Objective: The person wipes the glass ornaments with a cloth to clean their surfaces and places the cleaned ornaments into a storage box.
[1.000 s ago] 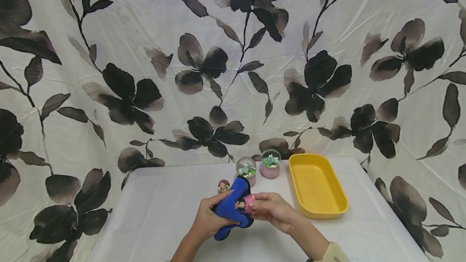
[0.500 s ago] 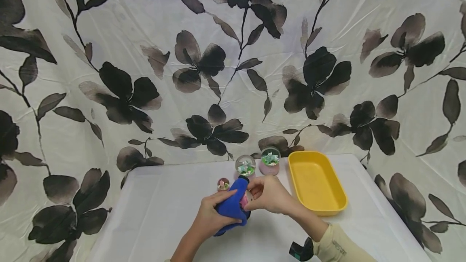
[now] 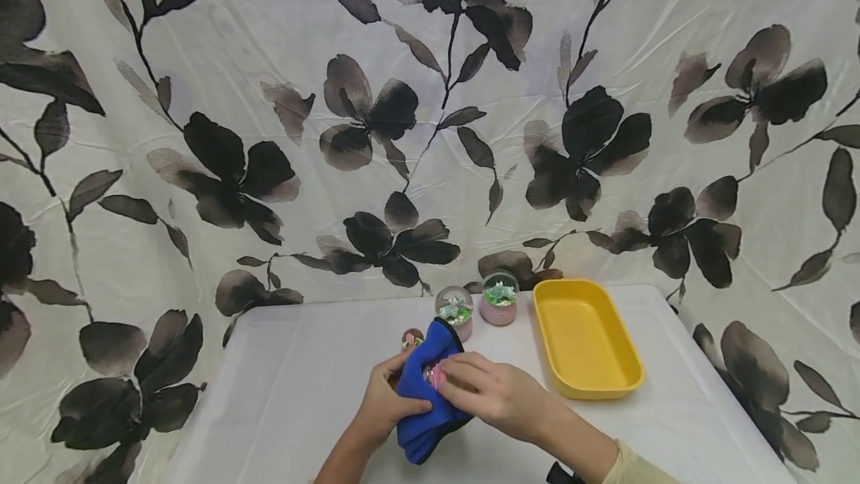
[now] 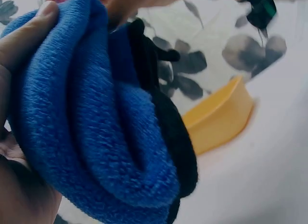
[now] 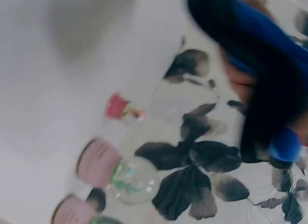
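A blue fleecy cloth (image 3: 419,428) with a black edge is bunched in my left hand (image 3: 381,398), thumb lying over its near fold. Within its folds sits a small snow globe (image 3: 437,376), mostly hidden; only its pink base shows clearly. The fingers of my right hand (image 3: 507,398) pinch that base from the right side. In the left wrist view the cloth (image 4: 96,113) fills much of the picture and covers the globe. Just behind the cloth stands another small snow globe (image 3: 412,338), its pink-red base visible in the right wrist view.
Two larger snow globes on pink bases, one nearer (image 3: 455,310) and one farther right (image 3: 499,299), stand at the table's back edge. A yellow tray (image 3: 594,392) lies to their right. Behind the white table (image 3: 282,379) hangs a floral sheet (image 3: 282,36).
The cloth has been turned and now opens more toward the head camera. My right hand has come lower and stays on the pink base. The left hand keeps its hold.
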The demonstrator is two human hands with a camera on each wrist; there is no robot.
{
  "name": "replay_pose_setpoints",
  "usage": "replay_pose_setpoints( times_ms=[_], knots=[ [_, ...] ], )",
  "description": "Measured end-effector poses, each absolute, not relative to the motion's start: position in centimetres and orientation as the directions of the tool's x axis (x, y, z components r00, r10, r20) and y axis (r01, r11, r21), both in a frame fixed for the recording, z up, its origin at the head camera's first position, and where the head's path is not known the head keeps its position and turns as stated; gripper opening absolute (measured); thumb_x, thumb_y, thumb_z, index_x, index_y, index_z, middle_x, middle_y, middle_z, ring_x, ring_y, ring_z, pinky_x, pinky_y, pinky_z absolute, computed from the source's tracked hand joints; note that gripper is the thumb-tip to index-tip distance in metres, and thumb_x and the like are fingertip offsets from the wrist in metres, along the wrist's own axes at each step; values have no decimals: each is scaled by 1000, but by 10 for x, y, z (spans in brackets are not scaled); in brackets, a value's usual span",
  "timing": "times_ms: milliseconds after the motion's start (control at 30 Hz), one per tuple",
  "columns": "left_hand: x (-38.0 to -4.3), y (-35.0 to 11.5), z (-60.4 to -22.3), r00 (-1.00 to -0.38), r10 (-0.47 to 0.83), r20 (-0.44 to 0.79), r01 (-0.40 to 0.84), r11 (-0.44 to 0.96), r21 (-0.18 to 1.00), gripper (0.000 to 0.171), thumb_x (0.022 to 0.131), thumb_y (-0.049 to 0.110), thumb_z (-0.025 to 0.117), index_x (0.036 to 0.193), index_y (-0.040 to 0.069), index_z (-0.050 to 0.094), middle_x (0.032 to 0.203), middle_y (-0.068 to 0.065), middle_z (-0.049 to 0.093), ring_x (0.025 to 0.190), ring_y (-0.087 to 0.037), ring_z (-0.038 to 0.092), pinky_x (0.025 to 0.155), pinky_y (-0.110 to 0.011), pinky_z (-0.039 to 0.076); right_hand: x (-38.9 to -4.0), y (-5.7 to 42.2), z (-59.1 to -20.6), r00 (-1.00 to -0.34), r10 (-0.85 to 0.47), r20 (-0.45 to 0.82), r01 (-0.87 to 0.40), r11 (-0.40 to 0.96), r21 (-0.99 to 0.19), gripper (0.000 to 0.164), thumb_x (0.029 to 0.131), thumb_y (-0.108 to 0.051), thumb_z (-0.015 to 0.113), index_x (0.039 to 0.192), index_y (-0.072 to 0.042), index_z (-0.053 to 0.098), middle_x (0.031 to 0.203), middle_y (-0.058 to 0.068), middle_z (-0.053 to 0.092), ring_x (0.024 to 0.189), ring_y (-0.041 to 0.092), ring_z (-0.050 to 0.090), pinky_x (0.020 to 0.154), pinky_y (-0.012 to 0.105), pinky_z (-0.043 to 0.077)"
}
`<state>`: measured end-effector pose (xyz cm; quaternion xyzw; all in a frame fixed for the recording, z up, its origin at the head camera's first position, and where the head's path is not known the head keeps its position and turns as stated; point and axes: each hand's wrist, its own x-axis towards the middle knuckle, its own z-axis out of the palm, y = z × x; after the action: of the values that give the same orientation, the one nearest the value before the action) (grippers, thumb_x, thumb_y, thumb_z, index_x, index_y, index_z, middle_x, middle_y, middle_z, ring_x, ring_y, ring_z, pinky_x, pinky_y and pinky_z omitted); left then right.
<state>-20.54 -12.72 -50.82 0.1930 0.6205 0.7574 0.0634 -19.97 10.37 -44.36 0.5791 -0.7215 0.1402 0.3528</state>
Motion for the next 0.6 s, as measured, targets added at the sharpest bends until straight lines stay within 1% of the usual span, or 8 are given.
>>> replay_pose_setpoints(
  times_ms=[100, 167, 200, 233, 300, 400, 500, 600],
  knots=[
    [-205, -122, -505, -925, 321, 203, 133, -226, 965, 75, 71, 4, 84, 137, -6, 49, 123, -22, 58, 110, -31, 60, 91, -38, 50, -196, 105, -452, 77, -721, 689, -827, 340, 448, 26, 103, -6, 45, 111, -2, 69, 113, 14, 68, 101, 23, 65, 88, 27, 49],
    [-204, -117, -503, -937, 290, 195, 147, -179, 973, 73, 72, 6, 84, 137, -2, 51, 121, -21, 60, 107, -30, 62, 89, -37, 51, -195, 104, -461, 92, -663, 743, -798, 398, 454, 25, 102, -3, 45, 105, -1, 71, 109, 17, 68, 97, 26, 66, 85, 29, 51],
    [-203, -115, -502, -941, 276, 196, 158, -153, 976, 70, 73, 6, 84, 136, -1, 53, 120, -20, 61, 105, -30, 63, 88, -37, 51, -193, 104, -466, 65, -621, 781, -813, 421, 403, 25, 102, -3, 46, 103, 0, 71, 107, 18, 68, 96, 27, 66, 84, 29, 52],
    [-203, -112, -501, -945, 261, 195, 168, -124, 978, 68, 73, 6, 84, 135, 1, 54, 118, -19, 62, 103, -29, 64, 86, -36, 52, -191, 104, -471, 17, -574, 819, -830, 448, 332, 25, 102, -4, 47, 101, 0, 71, 106, 18, 67, 95, 27, 66, 82, 30, 52],
    [-201, -108, -500, -946, 245, 211, 198, -78, 977, 64, 74, 6, 83, 132, 1, 57, 115, -18, 64, 100, -29, 65, 84, -36, 53, -183, 103, -479, -143, -467, 873, -869, 481, 116, 17, 97, -4, 54, 98, 0, 71, 104, 17, 66, 94, 27, 65, 81, 29, 53],
    [-198, -104, -501, -939, 243, 243, 246, -16, 969, 61, 73, 6, 84, 129, 1, 59, 111, -17, 66, 95, -27, 67, 81, -36, 54, -173, 105, -481, -477, -323, 818, -833, 464, -302, 17, 83, -5, 72, 100, -2, 72, 102, 8, 67, 93, 20, 65, 78, 26, 53],
    [-196, -104, -502, -924, 265, 276, 287, 3, 958, 59, 73, 6, 84, 127, 1, 61, 110, -15, 67, 92, -25, 68, 79, -34, 55, -170, 110, -472, -794, -245, 556, -607, 355, -711, 34, 70, -7, 85, 101, -5, 73, 97, -1, 69, 87, 13, 66, 71, 24, 55],
    [-196, -105, -502, -897, 318, 307, 309, -46, 950, 57, 74, 5, 84, 127, -1, 61, 111, -15, 67, 93, -25, 68, 79, -35, 55, -177, 117, -461, -934, -266, 239, -301, 223, -927, 35, 70, -12, 87, 101, -3, 73, 89, 2, 71, 79, 17, 68, 67, 29, 56]
  ],
)
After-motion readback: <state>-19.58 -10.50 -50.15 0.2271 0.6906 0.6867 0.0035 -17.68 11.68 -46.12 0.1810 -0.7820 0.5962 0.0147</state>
